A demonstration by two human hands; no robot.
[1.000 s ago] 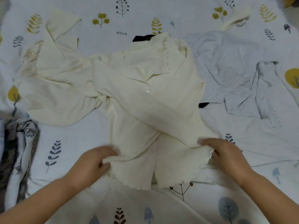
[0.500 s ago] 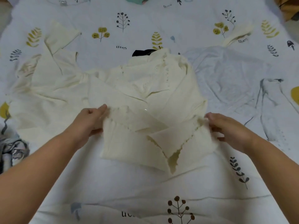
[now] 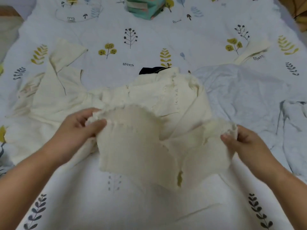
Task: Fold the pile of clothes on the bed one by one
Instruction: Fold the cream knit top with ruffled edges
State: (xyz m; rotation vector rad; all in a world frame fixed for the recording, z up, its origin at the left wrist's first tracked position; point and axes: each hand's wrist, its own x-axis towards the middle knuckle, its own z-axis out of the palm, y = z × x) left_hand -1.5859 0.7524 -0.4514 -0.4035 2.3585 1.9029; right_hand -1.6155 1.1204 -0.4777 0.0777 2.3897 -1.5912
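Covering the whole bed is a white sheet [image 3: 149,205] printed with small trees and leaves. Mid-bed lies a cream sweater [image 3: 136,146]; the left hand [image 3: 78,128] and right hand [image 3: 245,146], set apart, each pinch a corner of its scalloped hem. A pale grey garment [image 3: 240,90] lies right, a teal folded cloth [image 3: 144,9] at the far edge.

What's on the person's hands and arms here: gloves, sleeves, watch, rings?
Nothing worn that shows. The left hand and right hand are bare, no gloves. Both forearms are uncovered right to the frame's edge, with no sleeve or cuff in view. No watch, bracelet or ring is visible, though the picture is slightly blurred.
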